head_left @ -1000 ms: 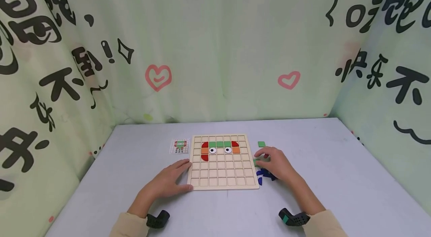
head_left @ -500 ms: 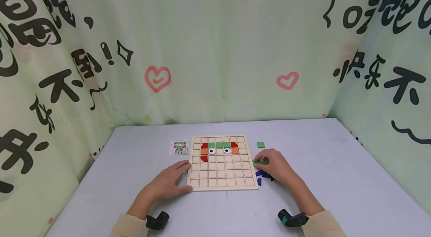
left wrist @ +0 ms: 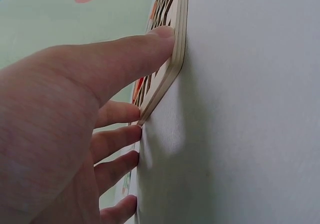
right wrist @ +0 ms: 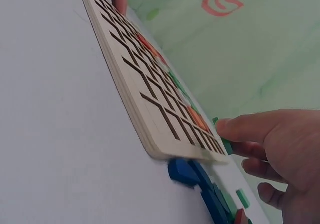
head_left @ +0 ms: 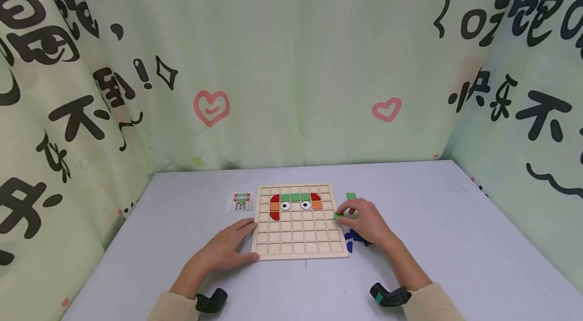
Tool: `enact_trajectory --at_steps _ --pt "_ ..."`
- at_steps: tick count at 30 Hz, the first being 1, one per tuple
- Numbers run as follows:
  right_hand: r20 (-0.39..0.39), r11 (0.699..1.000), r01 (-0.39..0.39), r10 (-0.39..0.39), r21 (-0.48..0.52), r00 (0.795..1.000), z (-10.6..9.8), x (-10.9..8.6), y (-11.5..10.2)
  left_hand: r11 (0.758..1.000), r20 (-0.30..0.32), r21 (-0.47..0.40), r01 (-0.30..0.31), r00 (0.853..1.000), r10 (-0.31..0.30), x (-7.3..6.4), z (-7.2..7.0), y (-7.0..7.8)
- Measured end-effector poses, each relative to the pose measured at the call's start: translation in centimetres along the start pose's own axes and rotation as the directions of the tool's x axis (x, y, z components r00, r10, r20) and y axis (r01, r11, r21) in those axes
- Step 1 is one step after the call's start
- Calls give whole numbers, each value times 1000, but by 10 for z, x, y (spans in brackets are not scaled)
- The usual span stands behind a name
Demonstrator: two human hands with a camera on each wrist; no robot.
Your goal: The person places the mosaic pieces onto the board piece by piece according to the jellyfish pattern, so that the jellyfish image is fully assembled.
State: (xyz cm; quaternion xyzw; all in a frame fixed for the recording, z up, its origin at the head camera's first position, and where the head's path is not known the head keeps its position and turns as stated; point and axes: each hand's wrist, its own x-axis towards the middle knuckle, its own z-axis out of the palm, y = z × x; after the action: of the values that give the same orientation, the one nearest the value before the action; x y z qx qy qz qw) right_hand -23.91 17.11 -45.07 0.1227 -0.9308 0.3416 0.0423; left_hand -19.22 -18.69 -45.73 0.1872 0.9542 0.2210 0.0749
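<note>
A wooden grid board [head_left: 299, 236] lies on the table, holding red, orange and green pieces and two round eye pieces in its upper rows. My left hand [head_left: 227, 246] rests against the board's left edge. In the left wrist view its thumb [left wrist: 162, 36] lies on the board's corner and the fingers are spread. Between thumb and fingertips my right hand [head_left: 371, 222] pinches a small green piece [head_left: 337, 215], held over the board's right edge. The right wrist view shows part of that green piece [right wrist: 227, 145] behind the thumb.
A small pattern card [head_left: 241, 200] with a coloured figure lies left of the board. To the right are several dark blue pieces [head_left: 360, 238], partly under my right hand, and a green square [head_left: 350, 196] farther back. Printed curtains [head_left: 296, 73] stand around the table.
My right hand has pinched the green piece beside the board and carried it left, over the board's right edge. The left hand has stayed at the board's left edge.
</note>
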Motion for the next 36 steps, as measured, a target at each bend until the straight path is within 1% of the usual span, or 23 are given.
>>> enact_trajectory --at_steps 6,8,12,16,20,23,28,36 --pt "22 995 61 -63 79 998 15 8 -23 1000 -1 8 -5 1000 5 0 0 0" --pt "31 993 62 -65 99 997 20 12 -31 1000 -4 7 -7 1000 7 0 0 0" --pt "63 993 54 -60 102 996 32 19 -45 1000 3 7 -1 1000 1 0 0 0" --pt "86 991 74 -84 107 993 42 25 -56 1000 -3 11 -7 1000 7 0 -1 1" --pt "108 989 105 -116 102 987 50 31 -61 1000 -1 9 -5 1000 5 1 -2 1" --pt "115 988 129 -139 91 984 56 34 -64 1000 9 1 12 1000 -12 1 -2 1" --pt "106 987 139 -147 84 983 65 38 -70 1000 3 2 10 1000 -10 1 -1 1" --pt "66 988 154 -155 21 986 79 42 -73 1000 -3 -1 -12 1000 12 1 0 -2"
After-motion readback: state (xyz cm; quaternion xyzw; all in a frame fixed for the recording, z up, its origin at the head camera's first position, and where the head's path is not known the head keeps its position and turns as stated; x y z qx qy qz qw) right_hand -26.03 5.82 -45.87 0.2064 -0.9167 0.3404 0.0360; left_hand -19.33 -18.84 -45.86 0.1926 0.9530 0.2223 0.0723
